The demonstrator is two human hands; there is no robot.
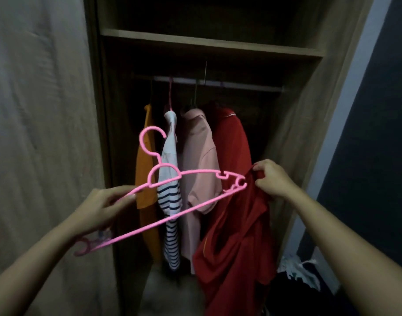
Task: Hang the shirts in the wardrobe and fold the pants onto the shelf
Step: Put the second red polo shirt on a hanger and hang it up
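- The left hand holds the pink hanger by its left shoulder, fingers and thumb pinched around the thin top bar; the hanger is tilted, hook up and to the left, its far tip almost touching the cloth
- The right hand has its fingers bunched tight on an upper edge of the red shirt, which hangs from that grip in loose folds in front of the open wardrobe, not yet on the hanger
- I judge the shirt to be light and quite limp: it sags straight down, creases freely and gives no resistance, so it will go wherever the hand leads it but will also slide off a smooth plastic arm if it is not seated well
- The best hold looks to be at the collar or neck opening, spread wide enough for the hanger tip to slip inside; whether the present grip is on the collar I cannot tell
- The hanger looks stiff yet thin and very light, likely to flex if forced; the notches near its tip should help catch the shoulder seam
- On the rail already hang an orange shirt, a striped shirt, a pink shirt and 1 more red garment at the right; where that one ends and the held shirt begins is hard to see in this dim light
- A shelf sits above the rail, and a dark heap of clothes lies low at the right
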